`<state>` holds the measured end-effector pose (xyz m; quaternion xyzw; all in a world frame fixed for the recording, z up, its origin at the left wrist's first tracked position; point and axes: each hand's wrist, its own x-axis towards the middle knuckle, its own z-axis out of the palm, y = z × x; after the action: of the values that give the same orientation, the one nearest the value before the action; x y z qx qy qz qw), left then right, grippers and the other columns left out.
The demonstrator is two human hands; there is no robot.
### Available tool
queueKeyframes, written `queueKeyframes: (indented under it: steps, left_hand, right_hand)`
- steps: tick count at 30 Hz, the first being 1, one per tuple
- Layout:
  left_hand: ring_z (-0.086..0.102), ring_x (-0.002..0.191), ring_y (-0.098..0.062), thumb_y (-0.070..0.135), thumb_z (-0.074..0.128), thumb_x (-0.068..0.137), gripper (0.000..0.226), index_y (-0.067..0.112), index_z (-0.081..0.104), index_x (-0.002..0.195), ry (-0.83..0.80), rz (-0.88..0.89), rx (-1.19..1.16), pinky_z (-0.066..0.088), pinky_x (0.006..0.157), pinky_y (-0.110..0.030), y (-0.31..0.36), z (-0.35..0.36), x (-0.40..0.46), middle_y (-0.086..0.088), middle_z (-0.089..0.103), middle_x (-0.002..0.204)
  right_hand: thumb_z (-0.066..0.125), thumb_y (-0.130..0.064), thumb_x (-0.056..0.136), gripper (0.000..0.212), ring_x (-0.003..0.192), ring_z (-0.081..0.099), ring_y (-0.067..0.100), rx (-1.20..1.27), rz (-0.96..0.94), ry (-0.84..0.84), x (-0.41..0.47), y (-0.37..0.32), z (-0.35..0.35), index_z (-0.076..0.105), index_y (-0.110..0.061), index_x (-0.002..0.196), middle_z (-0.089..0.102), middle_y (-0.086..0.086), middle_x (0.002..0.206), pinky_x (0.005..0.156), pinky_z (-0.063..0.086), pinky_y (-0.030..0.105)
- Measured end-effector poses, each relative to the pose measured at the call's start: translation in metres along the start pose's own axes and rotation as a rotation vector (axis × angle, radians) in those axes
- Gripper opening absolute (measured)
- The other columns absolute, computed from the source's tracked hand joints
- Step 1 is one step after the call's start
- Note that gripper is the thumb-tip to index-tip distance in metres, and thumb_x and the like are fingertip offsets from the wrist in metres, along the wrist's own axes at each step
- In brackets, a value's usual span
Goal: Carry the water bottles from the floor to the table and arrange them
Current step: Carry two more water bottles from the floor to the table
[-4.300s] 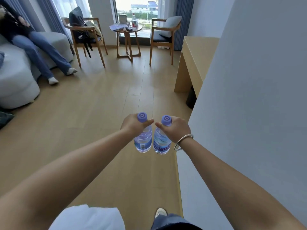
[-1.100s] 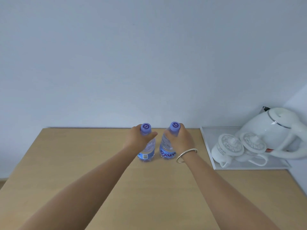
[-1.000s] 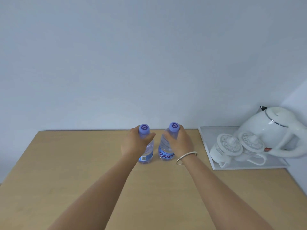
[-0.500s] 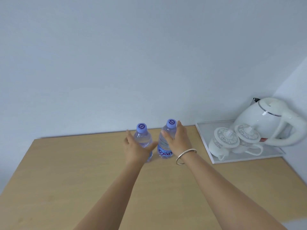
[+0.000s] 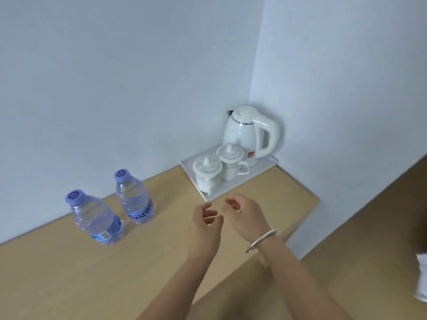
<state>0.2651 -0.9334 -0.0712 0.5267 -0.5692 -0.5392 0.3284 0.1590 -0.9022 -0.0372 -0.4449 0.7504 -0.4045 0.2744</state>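
Two water bottles (image 5: 111, 211) stand upright left of the tray (image 5: 233, 183), near the wall. Left hand (image 5: 204, 224) and right hand (image 5: 246, 215) hang loosely curled, empty. Full, thin-walled plastic probably weighs little; grip mid-body or neck.

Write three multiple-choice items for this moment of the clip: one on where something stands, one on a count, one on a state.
1. Where do the two water bottles stand?
A. on the white tray
B. on the table by the wall
C. on the floor

2. How many lidded cups sit on the tray?
A. one
B. two
C. four

3. What are the hands doing?
A. both empty
B. each holds a bottle
C. one lifts the kettle

Key:
1 B: the near bottle and far bottle stand upright on the table.
2 B: two lidded cups sit before the kettle on the tray.
3 A: left hand and right hand hold nothing.
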Motion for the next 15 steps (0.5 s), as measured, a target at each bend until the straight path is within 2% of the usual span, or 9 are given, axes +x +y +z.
queueKeyframes:
  steps: [2,4,7,10,12,15]
  left_hand:
    - [0.06,0.078,0.005,0.017,0.063,0.082,0.027,0.027,0.055,0.106,-0.105,0.085,0.066,0.045,0.062,-0.009,0.017,0.044,-0.015,0.012,0.063,0.09]
    - [0.059,0.075,0.004,0.017,0.064,0.081,0.024,0.027,0.057,0.102,-0.226,0.125,0.123,0.042,0.058,-0.005,0.027,0.09,-0.03,0.014,0.062,0.088]
    - [0.057,0.077,0.002,0.018,0.063,0.082,0.022,0.024,0.059,0.103,-0.403,0.15,0.249,0.041,0.058,-0.009,0.034,0.155,-0.053,0.016,0.06,0.088]
    - [0.056,0.078,0.003,0.021,0.06,0.084,0.019,0.026,0.056,0.102,-0.512,0.171,0.31,0.039,0.057,-0.011,0.035,0.212,-0.076,0.016,0.059,0.088]
    - [0.056,0.078,0.004,0.024,0.058,0.085,0.017,0.03,0.055,0.101,-0.589,0.189,0.347,0.037,0.057,-0.012,0.037,0.248,-0.091,0.017,0.059,0.091]
    - [0.057,0.077,0.002,0.025,0.058,0.086,0.013,0.029,0.058,0.099,-0.681,0.233,0.378,0.039,0.059,-0.014,0.041,0.297,-0.112,0.015,0.061,0.093]
  right_hand:
    - [0.058,-0.024,0.087,0.018,0.079,0.056,0.004,-0.003,0.058,0.093,-0.019,0.029,-0.048,0.066,-0.013,0.099,0.063,-0.006,0.09,0.067,0.039,0.007]
    - [0.058,-0.026,0.087,0.015,0.075,0.054,-0.003,-0.009,0.115,0.175,-0.039,0.06,-0.097,0.065,-0.016,0.096,0.061,-0.011,0.085,0.062,0.038,0.004]
    - [0.056,-0.027,0.088,0.013,0.074,0.055,-0.002,0.003,0.204,0.32,-0.073,0.105,-0.168,0.065,-0.018,0.09,0.061,-0.012,0.08,0.06,0.037,0.006]
    - [0.057,-0.024,0.088,0.013,0.069,0.054,0.003,0.02,0.287,0.448,-0.108,0.148,-0.228,0.066,-0.015,0.088,0.06,-0.011,0.075,0.059,0.039,0.008]
    - [0.057,-0.023,0.088,0.01,0.064,0.052,0.001,0.034,0.333,0.505,-0.132,0.174,-0.259,0.065,-0.017,0.084,0.059,-0.012,0.071,0.056,0.038,0.006]
    - [0.057,-0.025,0.087,0.01,0.064,0.052,0.0,0.026,0.383,0.532,-0.163,0.208,-0.299,0.062,-0.024,0.078,0.058,-0.015,0.07,0.059,0.039,0.011]
